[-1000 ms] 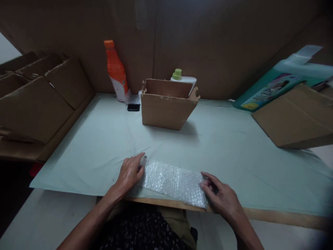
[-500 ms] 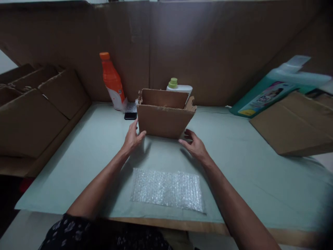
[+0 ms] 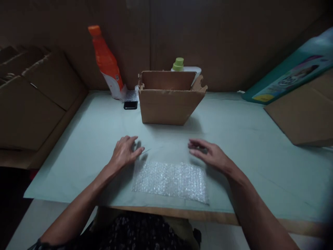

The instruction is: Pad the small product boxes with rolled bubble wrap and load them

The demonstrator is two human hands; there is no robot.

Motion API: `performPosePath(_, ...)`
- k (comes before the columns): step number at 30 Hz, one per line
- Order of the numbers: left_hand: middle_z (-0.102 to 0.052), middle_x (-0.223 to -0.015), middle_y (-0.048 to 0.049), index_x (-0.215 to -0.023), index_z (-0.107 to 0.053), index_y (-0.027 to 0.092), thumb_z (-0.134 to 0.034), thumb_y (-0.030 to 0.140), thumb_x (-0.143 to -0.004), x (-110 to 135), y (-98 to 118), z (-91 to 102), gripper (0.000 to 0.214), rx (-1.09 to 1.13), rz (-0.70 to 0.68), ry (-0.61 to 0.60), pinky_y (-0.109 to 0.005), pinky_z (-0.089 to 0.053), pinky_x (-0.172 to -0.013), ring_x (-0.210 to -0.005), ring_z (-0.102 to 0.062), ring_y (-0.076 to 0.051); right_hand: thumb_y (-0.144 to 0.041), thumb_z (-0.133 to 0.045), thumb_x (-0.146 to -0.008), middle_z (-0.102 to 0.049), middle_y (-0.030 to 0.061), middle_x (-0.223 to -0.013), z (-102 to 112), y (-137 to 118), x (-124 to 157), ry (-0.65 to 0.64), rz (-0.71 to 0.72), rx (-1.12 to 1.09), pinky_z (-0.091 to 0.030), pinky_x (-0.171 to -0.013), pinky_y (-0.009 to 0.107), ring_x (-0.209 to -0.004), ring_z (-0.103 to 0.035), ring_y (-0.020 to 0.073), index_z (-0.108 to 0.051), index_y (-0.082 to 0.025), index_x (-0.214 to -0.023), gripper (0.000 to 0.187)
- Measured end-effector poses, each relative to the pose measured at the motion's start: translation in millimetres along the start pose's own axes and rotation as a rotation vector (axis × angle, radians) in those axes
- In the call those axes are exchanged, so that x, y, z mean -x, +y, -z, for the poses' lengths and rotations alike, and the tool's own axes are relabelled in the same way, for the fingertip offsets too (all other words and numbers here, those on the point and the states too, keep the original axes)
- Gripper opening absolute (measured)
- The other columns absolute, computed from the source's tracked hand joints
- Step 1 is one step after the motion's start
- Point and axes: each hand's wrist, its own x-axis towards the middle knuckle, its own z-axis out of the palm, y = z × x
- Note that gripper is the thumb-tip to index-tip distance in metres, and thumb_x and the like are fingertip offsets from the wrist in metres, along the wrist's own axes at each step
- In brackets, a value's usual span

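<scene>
A sheet of bubble wrap (image 3: 170,182) lies flat near the table's front edge. Just above its left end is my left hand (image 3: 126,150), thumb and fingers apart, holding nothing. My right hand (image 3: 208,152) hovers by the sheet's upper right corner, its fingers parted from the thumb and nothing between them. Beyond both hands stands an open-topped cardboard box (image 3: 168,107), upright, with ragged upper edges; neither hand touches it. Its inside is mostly hidden by the front wall.
Behind the box is a white bottle with a green cap (image 3: 179,65), partly hidden. An orange bottle (image 3: 106,62) and a black phone (image 3: 130,105) are at the back left. Cardboard compartments (image 3: 31,111) line the left side. At right, a teal liquid bottle (image 3: 288,78) leans behind another cardboard box (image 3: 304,114).
Both hands have come away from the sides of the cardboard box and drawn back toward the bubble wrap. My view has tilted downward a little.
</scene>
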Motion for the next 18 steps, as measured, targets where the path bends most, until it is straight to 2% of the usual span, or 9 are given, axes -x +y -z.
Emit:
performPosePath(2, -0.064, -0.095, -0.0097, -0.112, -0.066, 0.020, -0.066, 0.046, -0.086, 40.0, -1.6, 3.2, 0.037, -0.141, -0.014, -0.070, -0.050, -0.050, -0.090, -0.096, -0.062, -0.032, -0.058, -0.073, -0.079, -0.075, 0.0109, -0.119, 0.0, -7.4, 36.4, -0.147, 0.007, 0.098, -0.057, -0.095, 0.050, -0.109, -0.070, 0.0311, -0.072, -0.025, -0.121, 0.054)
performPosePath(3, -0.064, -0.094, -0.0096, -0.107, -0.066, 0.019, -0.066, 0.048, -0.086, 56.5, -0.1, 2.8, 0.035, -0.185, -0.010, -0.089, -0.049, -0.050, -0.088, -0.095, -0.061, -0.031, -0.057, -0.074, -0.078, -0.075, 0.0106, -0.117, -1.8, -10.6, 50.1, -0.171, 0.010, 0.140, -0.057, -0.094, 0.050, -0.107, -0.070, 0.0311, -0.073, -0.025, -0.120, 0.053)
performPosePath(5, -0.063, -0.093, -0.0091, -0.095, -0.065, 0.020, -0.066, 0.045, -0.087, 79.7, 6.3, -1.9, 0.026, -0.229, -0.008, -0.116, -0.046, -0.049, -0.085, -0.093, -0.060, -0.030, -0.053, -0.071, -0.081, -0.077, 0.0091, -0.104, -7.8, -14.9, 67.9, -0.153, 0.017, 0.174, -0.057, -0.091, 0.049, -0.096, -0.071, 0.0287, -0.074, -0.025, -0.117, 0.046)
performPosePath(8, -0.063, -0.089, -0.0067, -0.080, -0.059, 0.021, -0.061, 0.030, -0.087, 91.0, 17.9, -11.0, 0.012, -0.197, -0.050, -0.162, -0.040, -0.048, -0.080, -0.088, -0.058, -0.025, -0.047, -0.062, -0.088, -0.076, 0.0063, -0.087, -15.2, -18.9, 77.8, -0.098, 0.057, 0.124, -0.056, -0.086, 0.046, -0.084, -0.071, 0.0250, -0.076, -0.024, -0.101, 0.030)
performPosePath(11, -0.064, -0.088, -0.0051, -0.081, -0.059, 0.022, -0.056, 0.018, -0.084, 83.1, 22.5, -8.6, 0.006, -0.115, -0.096, -0.155, -0.036, -0.048, -0.078, -0.086, -0.060, -0.023, -0.044, -0.059, -0.091, -0.076, 0.0064, -0.088, -13.0, -24.9, 87.1, -0.014, 0.100, 0.045, -0.056, -0.085, 0.042, -0.086, -0.070, 0.0241, -0.074, -0.024, -0.085, 0.026)
performPosePath(13, -0.066, -0.089, -0.0054, -0.085, -0.061, 0.022, -0.055, 0.017, -0.084, 68.9, 22.9, 1.7, 0.007, -0.095, -0.115, -0.090, -0.037, -0.048, -0.080, -0.087, -0.061, -0.024, -0.044, -0.059, -0.092, -0.075, 0.0065, -0.091, -9.3, -29.8, 99.9, 0.081, 0.086, -0.024, -0.057, -0.085, 0.039, -0.089, -0.070, 0.0234, -0.073, -0.024, -0.085, 0.025)
performPosePath(16, -0.070, -0.093, -0.0069, -0.092, -0.063, 0.021, -0.055, 0.018, -0.087, 31.3, 30.2, 19.8, 0.010, -0.145, -0.144, 0.056, -0.040, -0.046, -0.085, -0.092, -0.064, -0.026, -0.044, -0.060, -0.093, -0.076, 0.0063, -0.094, -14.8, -36.9, 127.4, 0.210, 0.042, -0.136, -0.058, -0.084, 0.034, -0.091, -0.072, 0.0222, -0.072, -0.024, -0.089, 0.023)
performPosePath(18, -0.072, -0.095, -0.0080, -0.095, -0.065, 0.020, -0.054, 0.016, -0.089, -3.2, 43.2, 25.3, 0.013, -0.190, -0.212, 0.084, -0.042, -0.045, -0.088, -0.094, -0.064, -0.027, -0.043, -0.061, -0.093, -0.076, 0.0055, -0.091, -32.3, -41.6, 146.2, 0.243, 0.026, -0.213, -0.059, -0.083, 0.032, -0.089, -0.073, 0.0210, -0.070, -0.024, -0.088, 0.022)
